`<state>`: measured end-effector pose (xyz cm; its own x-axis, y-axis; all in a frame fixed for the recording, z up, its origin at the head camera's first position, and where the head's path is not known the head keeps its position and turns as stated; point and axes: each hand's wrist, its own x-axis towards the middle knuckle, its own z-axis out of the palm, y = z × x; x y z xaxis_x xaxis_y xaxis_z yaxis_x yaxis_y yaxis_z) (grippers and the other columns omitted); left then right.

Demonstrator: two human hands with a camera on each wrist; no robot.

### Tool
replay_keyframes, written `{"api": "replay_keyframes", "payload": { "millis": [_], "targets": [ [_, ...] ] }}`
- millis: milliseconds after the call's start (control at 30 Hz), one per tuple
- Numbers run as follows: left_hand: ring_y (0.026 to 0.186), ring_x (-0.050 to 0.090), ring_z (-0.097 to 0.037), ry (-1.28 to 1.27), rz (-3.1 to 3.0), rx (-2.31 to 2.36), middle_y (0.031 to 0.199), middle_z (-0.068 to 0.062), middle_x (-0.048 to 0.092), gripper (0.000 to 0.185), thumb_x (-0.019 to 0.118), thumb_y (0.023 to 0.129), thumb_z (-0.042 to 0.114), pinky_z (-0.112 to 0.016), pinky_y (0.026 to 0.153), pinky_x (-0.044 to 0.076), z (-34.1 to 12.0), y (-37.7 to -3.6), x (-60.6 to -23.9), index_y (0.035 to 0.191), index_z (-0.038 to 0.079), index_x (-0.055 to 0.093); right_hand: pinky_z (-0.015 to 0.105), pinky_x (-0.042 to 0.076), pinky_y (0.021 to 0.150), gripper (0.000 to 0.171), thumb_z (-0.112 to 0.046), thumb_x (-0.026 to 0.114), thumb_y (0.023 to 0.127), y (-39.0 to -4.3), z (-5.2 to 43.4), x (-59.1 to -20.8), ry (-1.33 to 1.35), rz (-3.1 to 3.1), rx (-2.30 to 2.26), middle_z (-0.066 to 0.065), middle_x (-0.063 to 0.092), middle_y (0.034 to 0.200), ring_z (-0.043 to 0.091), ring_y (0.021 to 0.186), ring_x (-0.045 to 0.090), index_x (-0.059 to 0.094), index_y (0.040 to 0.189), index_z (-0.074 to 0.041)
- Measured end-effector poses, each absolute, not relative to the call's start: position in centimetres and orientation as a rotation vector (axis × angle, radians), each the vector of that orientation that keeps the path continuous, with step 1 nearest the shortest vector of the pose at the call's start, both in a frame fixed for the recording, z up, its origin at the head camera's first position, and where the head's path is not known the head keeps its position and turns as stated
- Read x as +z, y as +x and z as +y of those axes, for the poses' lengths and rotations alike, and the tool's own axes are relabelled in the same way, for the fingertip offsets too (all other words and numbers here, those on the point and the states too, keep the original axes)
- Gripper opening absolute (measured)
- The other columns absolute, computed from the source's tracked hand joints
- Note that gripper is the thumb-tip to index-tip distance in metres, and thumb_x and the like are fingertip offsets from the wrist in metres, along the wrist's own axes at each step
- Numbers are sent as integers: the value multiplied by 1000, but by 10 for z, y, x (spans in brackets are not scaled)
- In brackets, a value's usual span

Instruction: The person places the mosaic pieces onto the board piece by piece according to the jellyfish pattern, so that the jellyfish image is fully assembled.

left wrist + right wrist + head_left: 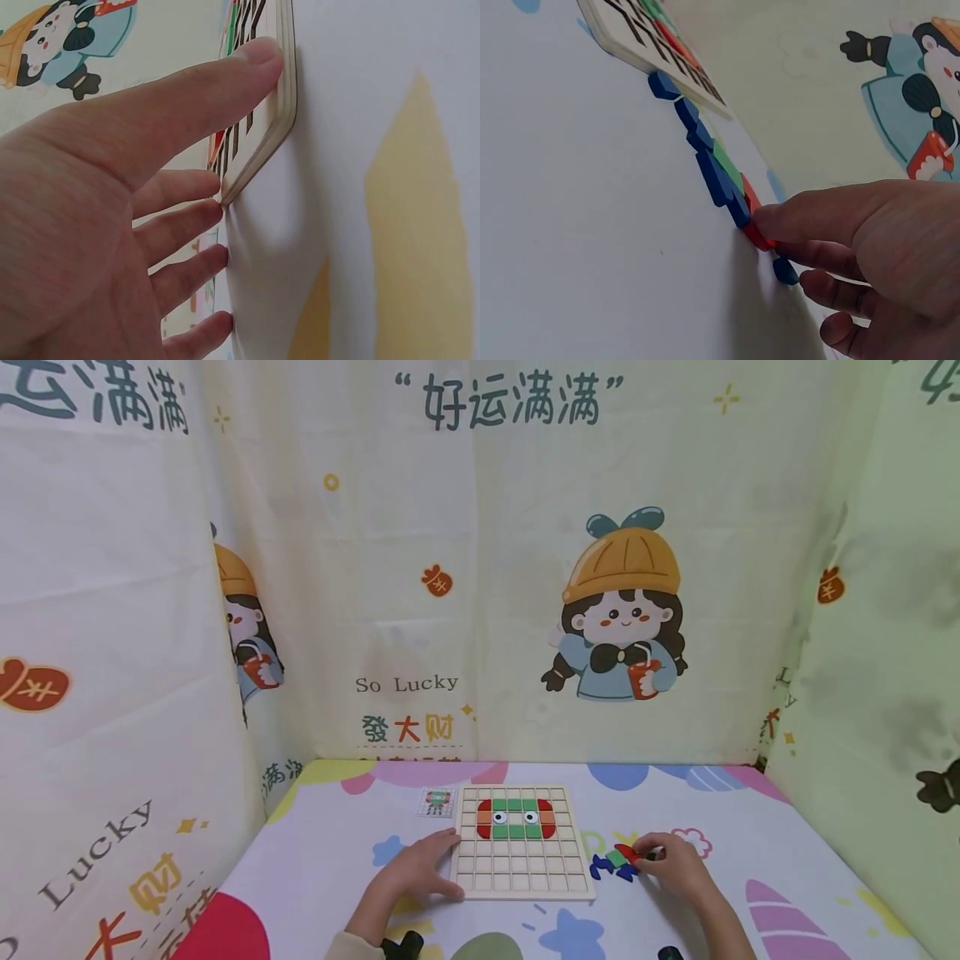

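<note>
A light wooden grid board (521, 865) lies on the table with red, green and orange pieces and two eye pieces (531, 817) in its upper rows. My left hand (423, 867) rests at its left edge. In the left wrist view, the thumb (259, 64) touches the board's rim near a corner, with the other fingers spread loosely beside it. Right of the board, my right hand (675, 862) pinches a red piece (758, 238) between thumb and fingertips, low in a small pile. Several blue pieces (715, 178) and a green piece (617, 858) lie against it.
A small pattern card (437, 802) lies by the board's upper left corner. Printed cloth walls (510, 635) stand behind and at both sides of the table. The white tabletop (675, 927) bears colourful printed shapes.
</note>
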<state>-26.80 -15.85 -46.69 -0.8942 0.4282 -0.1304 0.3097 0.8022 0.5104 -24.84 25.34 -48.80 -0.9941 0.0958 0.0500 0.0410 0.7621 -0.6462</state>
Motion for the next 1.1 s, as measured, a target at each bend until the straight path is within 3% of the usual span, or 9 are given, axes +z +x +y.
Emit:
{"api": "replay_keyframes", "payload": {
  "millis": [467,633,867,1000,1100],
  "targets": [
    [133,33,-35,588,2758,742,146,-8,37,87,79,64,43,-56,107,31,-160,-267,-467,136,11,42,23,39,57,17,-8,73,73,-248,241,-486,-122,-2864,1045,3,64,87,15,70,46,69,89,-12],
    [133,33,-35,588,2758,748,146,-9,36,87,79,64,42,-55,107,30,-160,-268,-464,136,11,42,23,42,60,14,-13,74,74,-252,238,-487,-130,-2858,1034,2,65,86,14,71,48,68,87,-12],
    [134,32,-34,579,2746,745,146,-7,36,86,78,65,43,-55,108,30,-160,-269,-466,136,11,42,31,48,69,23,-18,77,71,-248,238,-485,-146,-2883,998,1,64,85,15,75,51,68,90,-10],
    [134,32,-35,569,2737,754,146,-7,37,86,79,65,42,-56,107,30,-159,-268,-466,136,11,42,35,50,72,19,-15,74,74,-246,240,-485,-166,-2895,992,1,65,86,16,76,51,68,91,-10],
    [134,32,-35,569,2734,764,146,-8,37,86,79,64,41,-56,107,30,-159,-266,-464,136,11,43,30,49,69,14,-12,70,77,-246,243,-486,-182,-2896,1004,1,66,87,15,75,51,68,91,-11]
  ]
}}
